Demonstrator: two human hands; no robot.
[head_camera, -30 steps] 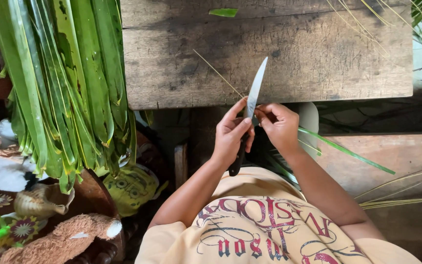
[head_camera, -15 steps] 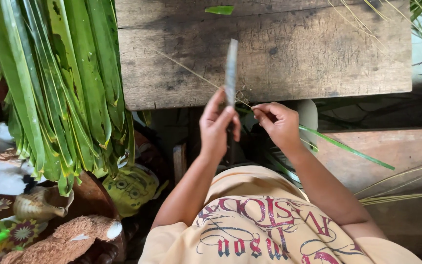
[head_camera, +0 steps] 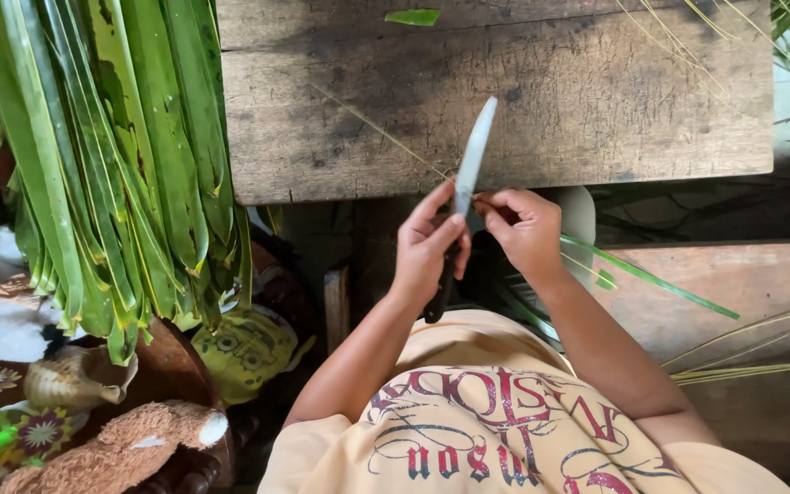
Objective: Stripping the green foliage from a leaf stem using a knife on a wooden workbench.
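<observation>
Now the left hand point(head_camera: 429, 245) is closed around the dark handle of a knife point(head_camera: 464, 187), and the pale blade points up and away from the body, with its tip over the near edge of the wooden table point(head_camera: 596, 101). Just beside the knife, on its right, the right hand point(head_camera: 525, 229) is pinched with narrow fingers on a thin green leaf strip point(head_camera: 651, 279); the strip goes out from this hand to the right and down, below the table edge. A thin pale midrib point(head_camera: 377, 128) lies on the table, slanting from the left of the blade toward the two hands. Both hands are held near each other, just under the near edge of the table. To the left of the table hangs a big bundle of long green leaves point(head_camera: 112, 155). One small green leaf piece point(head_camera: 413, 16) lies at the far edge of the table, well apart from the knife
</observation>
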